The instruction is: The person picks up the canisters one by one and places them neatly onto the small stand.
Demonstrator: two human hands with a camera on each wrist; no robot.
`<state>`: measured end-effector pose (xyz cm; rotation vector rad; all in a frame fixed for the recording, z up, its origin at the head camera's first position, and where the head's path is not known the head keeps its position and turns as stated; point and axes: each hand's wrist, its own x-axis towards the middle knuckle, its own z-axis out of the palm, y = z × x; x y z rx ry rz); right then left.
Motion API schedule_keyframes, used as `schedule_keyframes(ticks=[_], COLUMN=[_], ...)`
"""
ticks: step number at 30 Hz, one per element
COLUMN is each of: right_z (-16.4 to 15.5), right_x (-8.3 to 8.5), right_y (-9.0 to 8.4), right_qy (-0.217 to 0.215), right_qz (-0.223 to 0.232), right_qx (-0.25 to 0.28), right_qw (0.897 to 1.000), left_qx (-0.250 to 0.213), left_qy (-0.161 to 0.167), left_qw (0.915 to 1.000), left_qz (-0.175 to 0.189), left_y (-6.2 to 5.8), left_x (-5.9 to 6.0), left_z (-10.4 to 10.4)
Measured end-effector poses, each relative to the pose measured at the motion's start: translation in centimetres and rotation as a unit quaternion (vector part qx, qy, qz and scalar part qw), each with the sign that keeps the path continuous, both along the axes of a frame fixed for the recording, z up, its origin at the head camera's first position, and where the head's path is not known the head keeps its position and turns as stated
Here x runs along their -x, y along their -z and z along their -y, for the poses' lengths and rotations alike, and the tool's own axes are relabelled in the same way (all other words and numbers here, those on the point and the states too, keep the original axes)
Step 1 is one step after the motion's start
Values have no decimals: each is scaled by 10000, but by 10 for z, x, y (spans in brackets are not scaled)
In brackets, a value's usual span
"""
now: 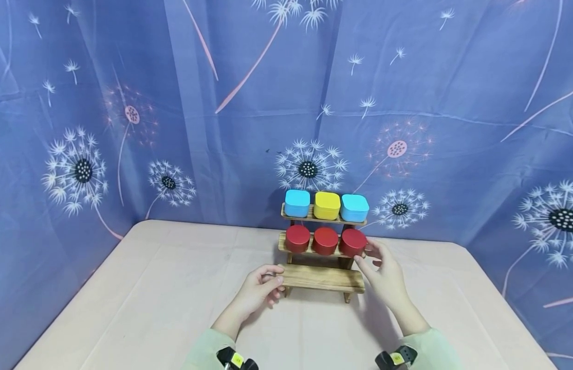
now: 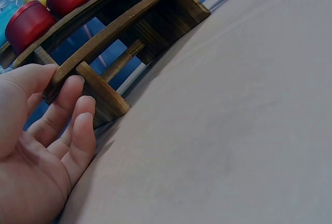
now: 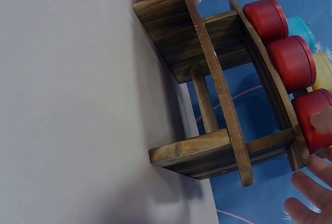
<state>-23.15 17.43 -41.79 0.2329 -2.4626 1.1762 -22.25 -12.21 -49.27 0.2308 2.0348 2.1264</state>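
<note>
hands at the three-step wooden rack [image 1: 321,277], frame centre

left hand [image 1: 258,290] pinched the bottom shelf's end; right hand [image 1: 381,272] clasped the rightmost red tin [image 1: 353,242] — a jolt could tip the tins off.

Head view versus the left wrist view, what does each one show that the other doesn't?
Only the head view shows the blue dandelion-print backdrop, all three square tins on the top tier, two light blue and one yellow, and the right hand at the rightmost red round tin. Only the left wrist view shows the rack's underside crossbar. Both show the left hand holding the three-tier wooden rack's bottom shelf.
</note>
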Motion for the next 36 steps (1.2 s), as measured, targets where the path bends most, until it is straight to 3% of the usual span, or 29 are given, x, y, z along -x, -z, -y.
schedule_keyframes(ticks=[10,36], right_z=[-3,-6], right_x=[1,0], right_y=[6,9], right_qy=[84,-67], right_qz=[52,33], right_qx=[-71,-116], right_qw=[9999,9999], left_qx=[14,51], left_qy=[18,-34], left_qw=[9999,9999], left_qz=[-156,-92], left_y=[-2,-4], left_x=[-1,-2], left_z=[0,-1])
